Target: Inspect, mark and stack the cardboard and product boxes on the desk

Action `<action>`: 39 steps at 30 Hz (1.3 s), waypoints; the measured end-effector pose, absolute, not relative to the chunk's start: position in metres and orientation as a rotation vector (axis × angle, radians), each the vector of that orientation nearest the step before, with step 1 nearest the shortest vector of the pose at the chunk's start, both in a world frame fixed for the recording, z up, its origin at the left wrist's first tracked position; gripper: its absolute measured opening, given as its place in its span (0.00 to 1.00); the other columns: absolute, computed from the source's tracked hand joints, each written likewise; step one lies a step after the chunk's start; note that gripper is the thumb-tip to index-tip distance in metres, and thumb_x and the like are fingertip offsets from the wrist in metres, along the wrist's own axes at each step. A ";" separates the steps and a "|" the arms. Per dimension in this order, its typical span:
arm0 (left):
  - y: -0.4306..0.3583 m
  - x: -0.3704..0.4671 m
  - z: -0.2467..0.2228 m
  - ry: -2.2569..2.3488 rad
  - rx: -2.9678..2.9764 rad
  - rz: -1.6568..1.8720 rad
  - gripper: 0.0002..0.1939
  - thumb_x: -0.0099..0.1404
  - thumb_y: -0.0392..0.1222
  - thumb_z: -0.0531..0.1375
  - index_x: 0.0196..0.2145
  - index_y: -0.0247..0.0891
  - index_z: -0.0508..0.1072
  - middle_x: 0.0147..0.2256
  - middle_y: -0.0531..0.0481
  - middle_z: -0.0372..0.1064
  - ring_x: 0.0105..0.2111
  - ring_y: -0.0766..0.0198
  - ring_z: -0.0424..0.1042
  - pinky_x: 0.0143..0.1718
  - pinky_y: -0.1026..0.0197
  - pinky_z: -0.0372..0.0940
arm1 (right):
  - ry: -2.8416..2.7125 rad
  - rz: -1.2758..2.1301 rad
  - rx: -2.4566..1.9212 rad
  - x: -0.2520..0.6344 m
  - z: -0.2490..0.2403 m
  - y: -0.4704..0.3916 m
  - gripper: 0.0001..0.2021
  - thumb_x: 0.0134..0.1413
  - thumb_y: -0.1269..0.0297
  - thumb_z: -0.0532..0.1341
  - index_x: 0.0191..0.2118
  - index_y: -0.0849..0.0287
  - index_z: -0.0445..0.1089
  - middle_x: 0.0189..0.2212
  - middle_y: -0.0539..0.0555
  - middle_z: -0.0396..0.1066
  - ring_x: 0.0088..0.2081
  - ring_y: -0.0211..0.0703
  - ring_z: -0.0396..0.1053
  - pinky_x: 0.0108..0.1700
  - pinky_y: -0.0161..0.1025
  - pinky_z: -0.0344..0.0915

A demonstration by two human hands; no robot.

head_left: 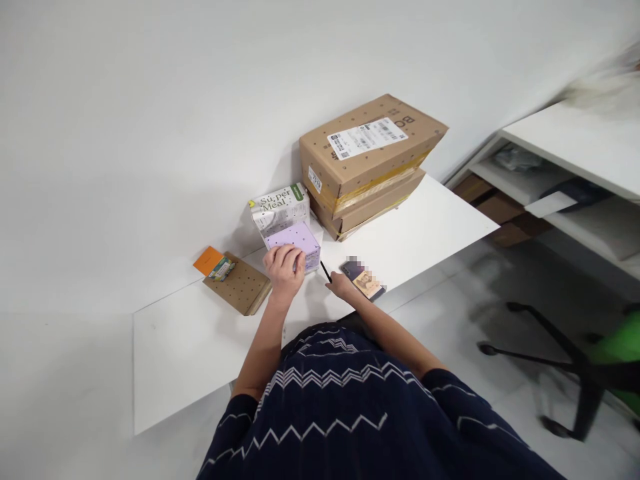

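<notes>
A small purple box with dark specks stands on the white table. My left hand is curled against its near left edge, with the fingers closed on it. Just right of the box, my right hand is closed around a thin black stick, pen-like in shape, its tip pointing up toward the box's corner. Behind the purple box is a white and grey carton printed "Super Meal". A dark phone with a picture on it lies beside my right hand.
Two stacked brown cardboard boxes stand against the wall at the table's back. To the left lies a flat brown package with an orange card. On the right are a white shelf unit and a chair's black base.
</notes>
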State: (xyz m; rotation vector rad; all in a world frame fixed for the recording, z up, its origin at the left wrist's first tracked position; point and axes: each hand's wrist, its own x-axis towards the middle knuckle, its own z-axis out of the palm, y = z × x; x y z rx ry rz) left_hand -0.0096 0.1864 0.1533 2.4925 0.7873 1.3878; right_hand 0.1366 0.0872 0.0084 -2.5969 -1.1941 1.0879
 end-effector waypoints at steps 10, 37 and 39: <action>0.186 -0.010 0.155 0.837 2.561 1.350 0.08 0.68 0.43 0.60 0.33 0.42 0.78 0.37 0.45 0.77 0.44 0.55 0.71 0.51 0.50 0.60 | -1.130 0.960 -2.529 0.145 -0.011 0.059 0.16 0.66 0.65 0.56 0.56 0.63 0.67 0.49 0.63 0.73 0.50 0.47 0.71 0.49 0.36 0.61; 0.185 -0.011 0.154 0.783 2.599 1.451 0.07 0.68 0.42 0.60 0.33 0.42 0.78 0.36 0.46 0.78 0.42 0.55 0.71 0.48 0.51 0.60 | -0.126 1.452 -1.245 0.174 0.013 -0.028 0.23 0.47 0.46 0.65 0.42 0.60 0.71 0.39 0.60 0.75 0.35 0.46 0.73 0.38 0.43 0.71; 0.185 -0.011 0.154 0.763 2.607 1.476 0.07 0.67 0.41 0.60 0.34 0.42 0.78 0.36 0.47 0.78 0.42 0.55 0.71 0.47 0.51 0.60 | -0.230 1.503 -0.988 0.167 0.037 -0.037 0.29 0.44 0.46 0.66 0.48 0.60 0.71 0.49 0.63 0.74 0.42 0.48 0.74 0.44 0.45 0.72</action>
